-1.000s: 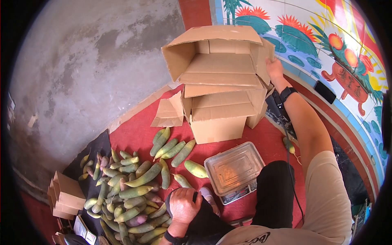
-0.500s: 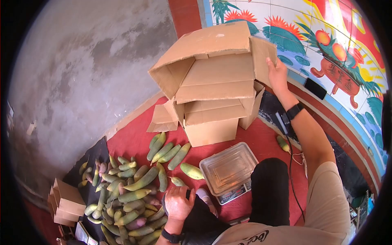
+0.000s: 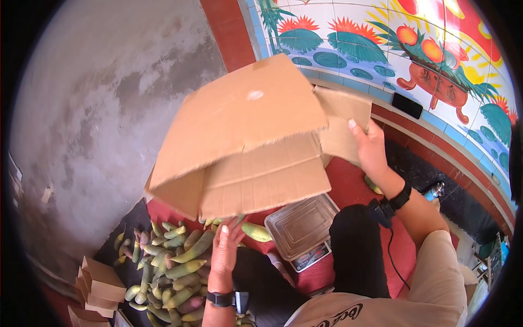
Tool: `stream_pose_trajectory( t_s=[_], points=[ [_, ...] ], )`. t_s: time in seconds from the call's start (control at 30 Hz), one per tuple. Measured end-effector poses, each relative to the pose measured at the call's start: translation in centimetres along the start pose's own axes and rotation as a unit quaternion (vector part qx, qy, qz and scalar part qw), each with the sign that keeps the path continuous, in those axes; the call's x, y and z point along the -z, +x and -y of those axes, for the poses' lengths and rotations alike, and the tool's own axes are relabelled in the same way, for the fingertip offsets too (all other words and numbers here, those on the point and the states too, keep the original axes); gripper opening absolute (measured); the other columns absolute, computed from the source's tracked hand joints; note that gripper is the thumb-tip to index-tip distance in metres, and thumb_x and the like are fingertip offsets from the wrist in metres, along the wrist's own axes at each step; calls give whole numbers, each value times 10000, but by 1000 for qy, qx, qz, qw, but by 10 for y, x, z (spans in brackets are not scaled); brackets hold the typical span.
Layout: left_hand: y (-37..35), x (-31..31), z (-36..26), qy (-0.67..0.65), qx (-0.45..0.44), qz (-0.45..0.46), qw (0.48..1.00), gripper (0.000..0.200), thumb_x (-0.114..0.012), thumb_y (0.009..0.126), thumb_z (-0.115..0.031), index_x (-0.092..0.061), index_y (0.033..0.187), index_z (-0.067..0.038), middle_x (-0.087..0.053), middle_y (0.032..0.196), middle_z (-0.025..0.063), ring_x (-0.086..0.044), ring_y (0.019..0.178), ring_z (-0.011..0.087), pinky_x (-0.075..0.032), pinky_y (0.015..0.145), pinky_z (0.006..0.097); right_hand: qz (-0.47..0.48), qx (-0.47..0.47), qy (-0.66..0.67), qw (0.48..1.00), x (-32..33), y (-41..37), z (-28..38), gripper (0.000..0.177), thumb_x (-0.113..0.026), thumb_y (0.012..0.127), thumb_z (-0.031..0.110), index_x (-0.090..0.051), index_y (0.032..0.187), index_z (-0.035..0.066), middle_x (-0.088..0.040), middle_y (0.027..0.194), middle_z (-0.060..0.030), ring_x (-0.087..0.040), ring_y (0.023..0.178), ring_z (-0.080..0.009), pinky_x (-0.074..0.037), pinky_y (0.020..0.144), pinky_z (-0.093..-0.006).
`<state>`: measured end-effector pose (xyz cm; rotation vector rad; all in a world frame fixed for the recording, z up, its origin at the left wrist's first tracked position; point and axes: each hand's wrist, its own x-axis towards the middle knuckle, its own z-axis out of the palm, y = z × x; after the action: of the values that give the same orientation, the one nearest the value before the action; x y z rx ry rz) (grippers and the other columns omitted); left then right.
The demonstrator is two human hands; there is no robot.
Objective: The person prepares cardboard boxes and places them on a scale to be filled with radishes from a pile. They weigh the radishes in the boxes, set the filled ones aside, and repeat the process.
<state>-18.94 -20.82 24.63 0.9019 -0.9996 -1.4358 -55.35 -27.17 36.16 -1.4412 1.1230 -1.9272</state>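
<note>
A large cardboard box is tilted in the air in front of me, its open side with loose flaps facing me. My right hand grips the side flap of the box, thumb on the near face. Below the box's lower flap, my left hand is raised with fingers apart, its fingertips close to the flap's edge. A heap of long green radishes, some purplish, lies just left of that hand. One paler radish lies to its right.
A shallow plastic tray sits on a digital scale on the red floor covering. Small cardboard boxes stand at lower left. A dark cable runs down by my right arm. A grey wall and a painted tile wall border the space.
The large box has come nearer and lower, away from the second box, which it now hides. My right hand moved down with its flap; my left hand rose from my knee and spread its fingers.
</note>
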Motion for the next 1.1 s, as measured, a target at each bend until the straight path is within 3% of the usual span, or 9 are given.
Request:
stream_pose_trajectory(
  t_s=[0.13, 0.27, 0.47, 0.53, 0.63, 0.67, 0.7, 0.9, 1.1],
  points=[
    [0, -19, 7, -193, -12, -73, 978, 493, -562, 902, -331, -441, 1257, -11, -475, 1307, 165, -448, 1226, 312, -371, 1026, 481, 37, -8, 36, 999, -20, -36, 3, 233, -551, 926, 121, -563, 1116, -14, -620, 966, -15, -546, 870, -64, -474, 771, -253],
    [-12, -1, 2, -253, -77, -155, 952, 356, -531, 899, -185, -495, 1202, -1, -528, 1247, 150, -491, 1175, 296, -391, 1013, 475, 72, -12, 67, 995, -40, -48, 3, 240, -549, 930, 116, -557, 1133, -11, -613, 968, -2, -533, 871, -59, -466, 780, -243],
    [-50, 32, -31, -241, -103, -183, 948, 357, -578, 851, -174, -528, 1130, 44, -533, 1218, 162, -488, 1158, 305, -364, 1024, 459, 170, -78, 125, 974, -57, -43, 3, 337, -440, 988, 266, -551, 1146, -10, -602, 992, -37, -508, 941, -83, -423, 859, -273],
    [-60, 47, -39, -204, -137, -239, 939, 346, -589, 843, -179, -543, 1108, 39, -558, 1181, 151, -508, 1130, 292, -378, 1014, 442, 266, -9, 25, 964, -56, -27, -8, 387, -412, 991, 308, -569, 1113, -23, -613, 963, -65, -537, 933, -125, -420, 873, -298],
    [-83, 73, -49, -177, -173, -280, 927, 345, -592, 833, -178, -545, 1100, 35, -574, 1144, 144, -526, 1097, 277, -401, 987, 424, 107, 35, -176, 978, -63, 1, -60, 290, -606, 856, 232, -607, 1046, 14, -616, 1001, -167, -577, 1002, -292, -446, 869, -360],
    [-94, 99, -50, -188, -173, -297, 920, 363, -599, 830, -187, -537, 1107, 39, -571, 1145, 146, -530, 1092, 273, -414, 974, 417, 51, 152, -378, 912, -51, 28, -97, 385, -638, 818, 163, -543, 1171, 45, -585, 1115, -158, -568, 1027, -311, -459, 879, -385],
    [-99, 107, -52, -186, -178, -295, 920, 371, -597, 835, -184, -526, 1120, 43, -571, 1145, 148, -534, 1088, 269, -422, 972, 414, 71, 129, -427, 892, -48, 41, -115, 460, -668, 776, 149, -520, 1204, 67, -557, 1174, -155, -529, 1084, -340, -445, 914, -400],
    [-105, 138, -50, -183, -220, -317, 904, 363, -565, 860, -135, -486, 1165, 45, -567, 1156, 155, -551, 1083, 265, -449, 970, 417, 123, 181, -588, 778, -70, 87, -171, 439, -670, 765, 161, -562, 1183, 80, -551, 1163, -126, -463, 1158, -304, -359, 976, -432],
    [-106, 132, -48, -171, -204, -339, 902, 318, -550, 869, -122, -496, 1140, 37, -577, 1150, 163, -560, 1082, 272, -463, 959, 427, 125, 244, -617, 737, -80, 111, -200, 324, -609, 778, 120, -598, 1100, 92, -587, 1042, -108, -508, 1089, -273, -393, 912, -412]
  ],
)
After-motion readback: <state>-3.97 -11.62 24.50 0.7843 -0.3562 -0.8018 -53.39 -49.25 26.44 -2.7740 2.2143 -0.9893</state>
